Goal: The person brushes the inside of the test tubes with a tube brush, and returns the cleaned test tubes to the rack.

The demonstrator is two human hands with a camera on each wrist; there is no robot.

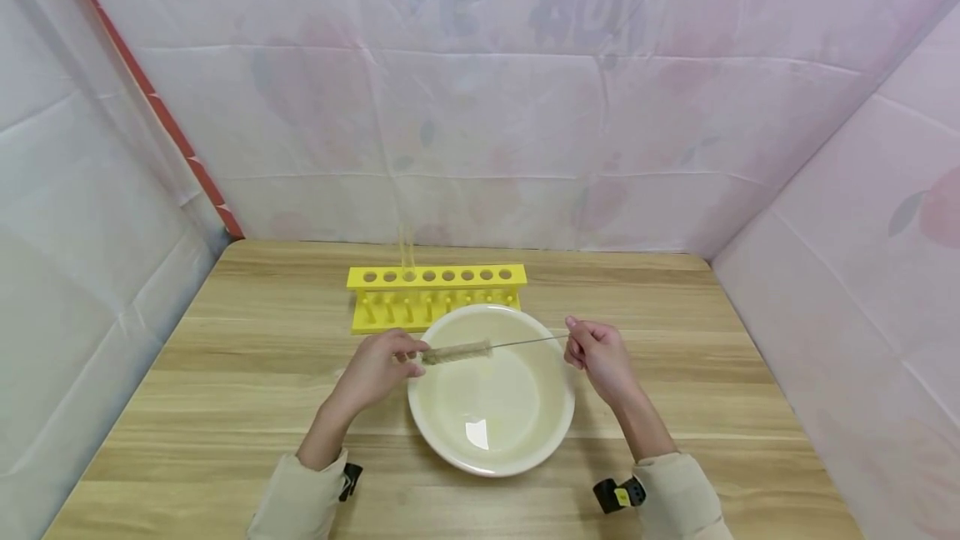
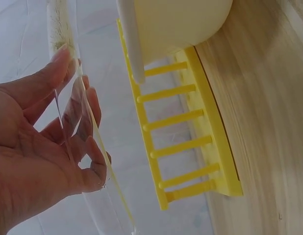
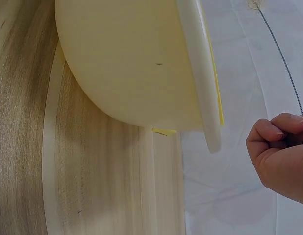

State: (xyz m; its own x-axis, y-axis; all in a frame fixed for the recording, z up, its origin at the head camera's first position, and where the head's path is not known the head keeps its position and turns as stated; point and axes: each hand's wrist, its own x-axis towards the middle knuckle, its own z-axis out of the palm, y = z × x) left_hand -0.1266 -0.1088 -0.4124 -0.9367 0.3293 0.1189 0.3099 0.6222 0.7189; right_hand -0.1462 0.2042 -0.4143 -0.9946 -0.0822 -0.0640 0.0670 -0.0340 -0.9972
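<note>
My left hand point(image 1: 381, 365) pinches a clear glass test tube point(image 2: 63, 24) between thumb and fingers, above the left rim of the cream basin point(image 1: 480, 472). Bristles of a test tube brush point(image 1: 459, 352) appear to sit inside the tube's far part, over the basin. From them a thin twisted wire handle point(image 3: 284, 61) runs to the right. My right hand point(image 1: 600, 357) grips that wire with curled fingers, just past the basin's right rim. The tube's exact ends are hard to make out against the background.
Behind the basin stands a yellow test tube rack point(image 1: 437, 277), partly hidden by it. Another clear test tube point(image 1: 407, 257) stands upright in one of the rack's holes. The basin holds some clear liquid, with a bright reflection. Patterned cloth point(image 1: 480, 107) walls the wooden table point(image 1: 225, 373).
</note>
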